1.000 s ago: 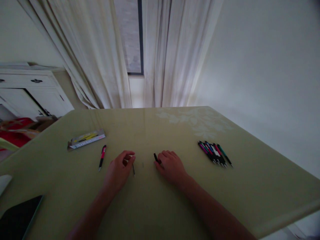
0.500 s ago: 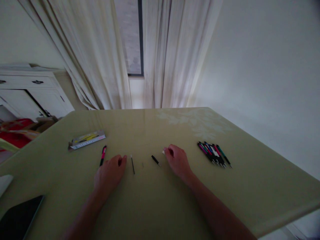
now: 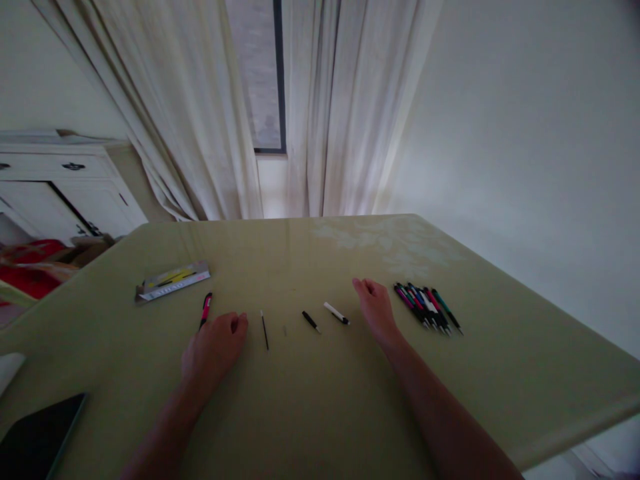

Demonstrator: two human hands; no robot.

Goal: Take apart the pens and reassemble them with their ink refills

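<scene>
My left hand (image 3: 216,343) rests on the table with its fingers curled closed, just below a pink and black pen (image 3: 206,309). To its right lie an ink refill (image 3: 265,331), a tiny spring (image 3: 285,330) and a black pen grip section with a metal tip (image 3: 311,322). A white pen barrel with a black end (image 3: 337,313) lies beyond them. My right hand (image 3: 376,308) is a loose fist between that barrel and a row of several pens (image 3: 429,309). Nothing shows in either hand.
An open pen box (image 3: 174,280) with yellow on it sits at the left rear of the table (image 3: 300,413). A dark tablet-like slab (image 3: 43,433) lies at the near left, below a white object (image 3: 10,368). Curtains (image 3: 200,120) hang behind the far edge.
My right hand has let go of the white pen barrel, which now lies in full view, and moved right toward the pen row. My left hand has shifted slightly left.
</scene>
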